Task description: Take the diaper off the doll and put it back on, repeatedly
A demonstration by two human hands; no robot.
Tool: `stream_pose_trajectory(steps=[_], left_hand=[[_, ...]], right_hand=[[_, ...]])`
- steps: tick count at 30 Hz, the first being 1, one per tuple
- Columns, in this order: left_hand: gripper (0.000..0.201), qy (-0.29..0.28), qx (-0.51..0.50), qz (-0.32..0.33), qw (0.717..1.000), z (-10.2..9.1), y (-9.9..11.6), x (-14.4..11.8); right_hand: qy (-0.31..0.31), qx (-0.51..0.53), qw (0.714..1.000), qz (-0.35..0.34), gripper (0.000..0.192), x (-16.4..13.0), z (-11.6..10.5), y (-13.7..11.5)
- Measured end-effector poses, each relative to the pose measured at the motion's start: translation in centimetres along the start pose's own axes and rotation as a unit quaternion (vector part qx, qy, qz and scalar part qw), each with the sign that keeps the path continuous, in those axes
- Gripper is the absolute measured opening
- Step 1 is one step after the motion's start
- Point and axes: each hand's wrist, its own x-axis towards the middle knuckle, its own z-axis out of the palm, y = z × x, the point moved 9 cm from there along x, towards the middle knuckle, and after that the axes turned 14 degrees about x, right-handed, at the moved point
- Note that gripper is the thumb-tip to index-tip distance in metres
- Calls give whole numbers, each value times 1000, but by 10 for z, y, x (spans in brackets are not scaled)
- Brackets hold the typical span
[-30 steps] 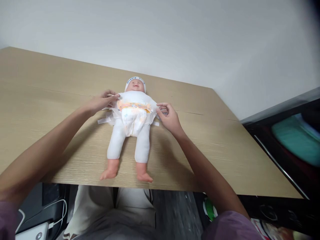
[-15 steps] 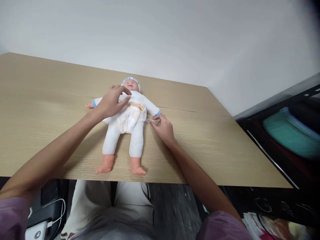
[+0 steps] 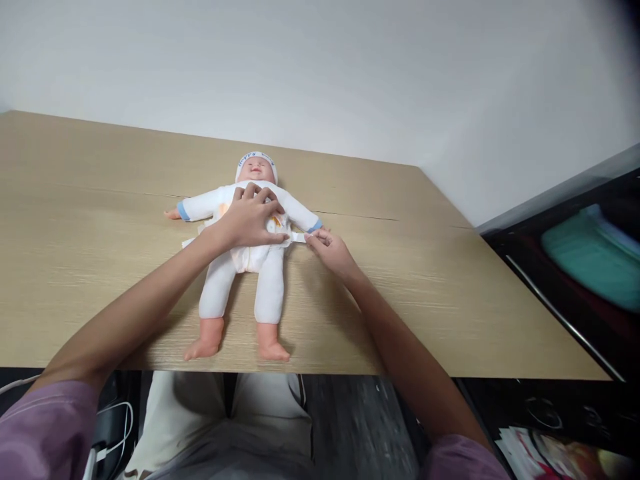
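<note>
A baby doll in a white suit and cap lies on its back on the wooden table, feet toward me. A white diaper is wrapped around its waist. My left hand presses flat on the doll's belly, over the diaper's front. My right hand pinches the diaper's white side tab at the doll's right-hand hip and holds it stretched out sideways. Another tab sticks out on the left side.
A white wall stands behind the table. A dark cabinet with a teal object is at the right. My lap and some white cables show below the table's near edge.
My left hand slid from the doll's left side onto its belly. My right hand dropped to the diaper's side tab and pulled it outward. The doll's arms came into view.
</note>
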Motion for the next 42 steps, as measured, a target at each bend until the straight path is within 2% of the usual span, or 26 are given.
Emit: stream_pose_trajectory(steps=[2, 5, 8, 11, 13, 16, 19, 21, 24, 27, 29, 32, 36, 39, 42], left_hand=[[68, -1, -8, 0, 1000, 2, 0, 0], [69, 5, -15, 4, 1000, 4, 0, 1], [65, 17, -16, 7, 1000, 4, -1, 1], [57, 24, -17, 2, 1000, 4, -2, 1], [53, 26, -20, -4, 999, 3, -3, 1], [52, 23, -18, -5, 1000, 3, -2, -1], [54, 18, -17, -1, 1000, 5, -1, -1], [60, 18, -21, -5, 1000, 7, -2, -1], [72, 21, -44, -14, 999, 8, -6, 0], [83, 13, -103, -5, 995, 2, -9, -2], [78, 17, -167, 3, 986, -6, -12, -10], [55, 64, -239, -23, 969, -18, -30, -33], [45, 119, -202, -76, 969, -14, -73, -80], [45, 110, -161, -112, 974, 1, -108, -113], [47, 56, -140, -168, 974, 18, -138, -134]], right_hand=[[-13, 50, 999, -11, 65, 5, 1, -11], [-21, 72, 996, -38, 63, 16, 12, -32], [-35, 73, 995, -60, 59, 34, 36, -48], [-44, 52, 996, -56, 55, 49, 61, -53], [-31, 31, 997, -70, 48, 50, 69, -56], [17, -8, 990, -141, 35, 32, 67, -69], [42, -62, 967, -244, 27, -1, 61, -84], [8, -96, 952, -292, 36, -19, 66, -88], [-62, -134, 938, -313, 55, -31, 77, -82], [-79, -140, 933, -323, 62, -30, 79, -78], [-84, -141, 928, -333, 62, -29, 78, -79], [-98, -164, 921, -339, 64, -28, 77, -80], [-94, -201, 907, -357, 64, -31, 73, -84], [-51, -210, 910, -353, 55, -29, 68, -94], [1, -182, 922, -343, 49, -23, 68, -112]])
